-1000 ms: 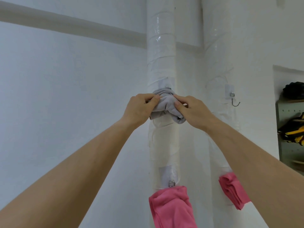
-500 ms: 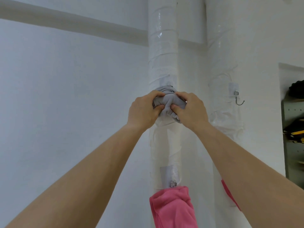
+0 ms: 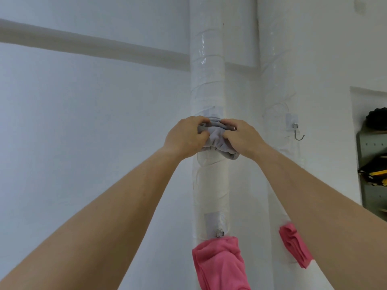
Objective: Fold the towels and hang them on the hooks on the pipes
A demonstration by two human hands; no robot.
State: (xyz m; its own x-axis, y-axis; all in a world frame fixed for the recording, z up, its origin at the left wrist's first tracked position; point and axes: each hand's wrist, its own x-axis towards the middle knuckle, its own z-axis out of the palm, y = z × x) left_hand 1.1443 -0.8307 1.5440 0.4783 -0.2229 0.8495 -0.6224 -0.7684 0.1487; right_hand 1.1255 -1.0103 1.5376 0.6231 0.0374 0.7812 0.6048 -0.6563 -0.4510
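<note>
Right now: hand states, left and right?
Left hand: gripping the grey towel.
Right hand: gripping the grey towel too.

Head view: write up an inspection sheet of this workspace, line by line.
Surface: nothing seen; the work is on the left pipe and the right pipe, both white and wrapped.
Job's things: grey towel bunched high on the left pipe, its hook hidden; pink towel hangs lower on that pipe; second pink towel low on the right pipe; bare hook above it.
Clutter: black and yellow things on a shelf at far right, too unclear to name.
Hands: left hand and right hand both grip the grey towel.
Cables: nothing seen.
Surroundings: white wall.
</note>
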